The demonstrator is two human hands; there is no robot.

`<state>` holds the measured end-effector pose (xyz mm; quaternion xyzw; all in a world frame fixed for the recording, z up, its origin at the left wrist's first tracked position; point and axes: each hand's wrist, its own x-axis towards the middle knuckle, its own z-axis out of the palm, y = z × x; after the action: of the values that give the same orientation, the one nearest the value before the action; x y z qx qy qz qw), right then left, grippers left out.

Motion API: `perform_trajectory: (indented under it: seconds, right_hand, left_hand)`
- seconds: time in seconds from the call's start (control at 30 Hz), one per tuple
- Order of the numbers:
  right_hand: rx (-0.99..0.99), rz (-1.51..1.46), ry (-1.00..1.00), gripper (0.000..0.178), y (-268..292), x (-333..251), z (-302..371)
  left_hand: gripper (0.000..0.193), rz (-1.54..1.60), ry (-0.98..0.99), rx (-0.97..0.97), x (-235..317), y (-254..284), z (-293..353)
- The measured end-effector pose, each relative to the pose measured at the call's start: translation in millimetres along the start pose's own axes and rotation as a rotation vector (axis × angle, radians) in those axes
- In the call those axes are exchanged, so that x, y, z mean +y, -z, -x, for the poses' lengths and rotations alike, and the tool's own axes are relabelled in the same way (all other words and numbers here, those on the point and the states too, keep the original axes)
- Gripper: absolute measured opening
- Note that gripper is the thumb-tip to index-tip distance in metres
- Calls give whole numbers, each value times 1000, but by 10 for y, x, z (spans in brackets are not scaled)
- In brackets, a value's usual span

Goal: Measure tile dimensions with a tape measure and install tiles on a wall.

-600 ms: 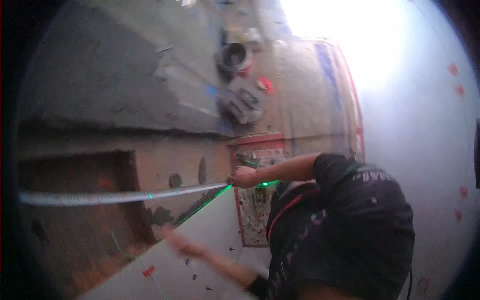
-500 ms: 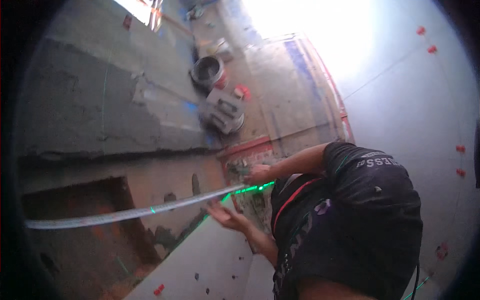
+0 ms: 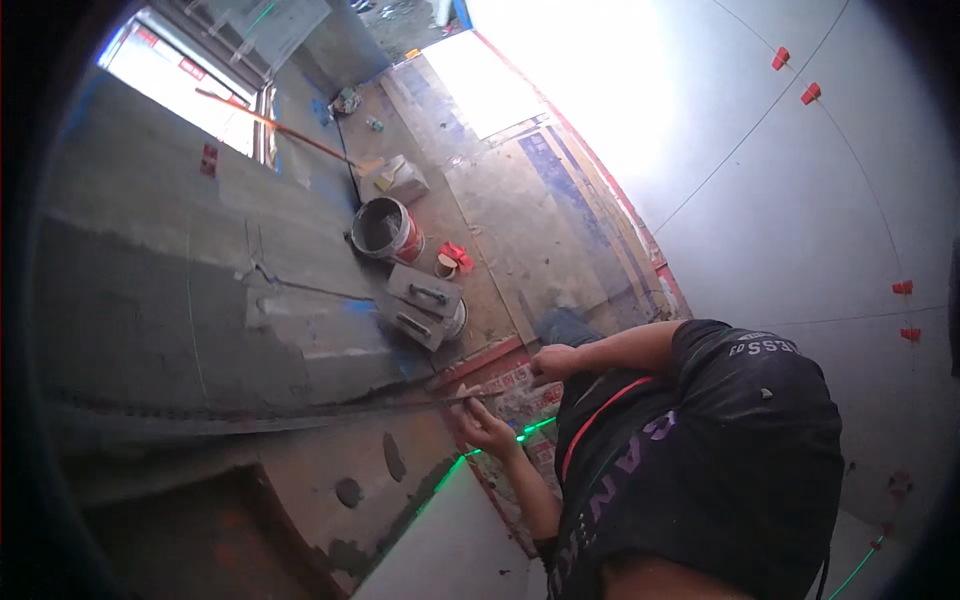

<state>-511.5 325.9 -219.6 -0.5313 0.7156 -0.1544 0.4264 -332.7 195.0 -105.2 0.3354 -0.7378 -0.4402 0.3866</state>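
Note:
A long, thin strip (image 3: pixel 330 411), dark and seen nearly edge-on, runs from in front of me toward the left rim. Its kind is hard to tell; it looks like a straightedge or a measuring blade. My left hand (image 3: pixel 486 430), palm turned up, pinches it near its close end between thumb and fingers. Just beyond that end, my right hand (image 3: pixel 553 363) is closed in a fist near my body; whatever it holds, if anything, is hidden. A bright green laser line (image 3: pixel 448 476) crosses below the left hand along the edge of a white panel (image 3: pixel 440 535).
On the floor stand a bucket (image 3: pixel 383 230) and two plastering trowels (image 3: pixel 428 292) lying on another bucket. A red cloth or glove (image 3: pixel 457 254) lies beside them. A long wooden handle (image 3: pixel 290 130) leans at the window. Red wedges (image 3: pixel 810 93) stick out of the pale wall at right.
The strip has turned from its pale broad face to its dark edge. My hands show higher beside it, the left now pinching it. The view has shifted, lowering the buckets in the picture.

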Motion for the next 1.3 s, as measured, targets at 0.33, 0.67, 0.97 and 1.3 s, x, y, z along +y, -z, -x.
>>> perform_trajectory:
  seconds: [0.33, 0.67, 0.97, 1.3]
  right_hand:
    - [257, -127, -374, 36, 1863, 2310, -576]
    - [638, -781, -591, 24, 4864, 4455, -1234]
    - [512, -989, -1050, 20, 5731, 5445, -2133]
    - [832, -587, -916, 27, 8234, 5619, -3808]
  left_hand:
    - [27, 152, 350, -194, -5, -2213, -1471]
    - [32, -287, 463, -160, -838, -3653, -3682]
    - [30, -44, 525, -130, -1675, -5171, -6159]
    - [46, -106, 213, -350, -1821, -7776, -11181]
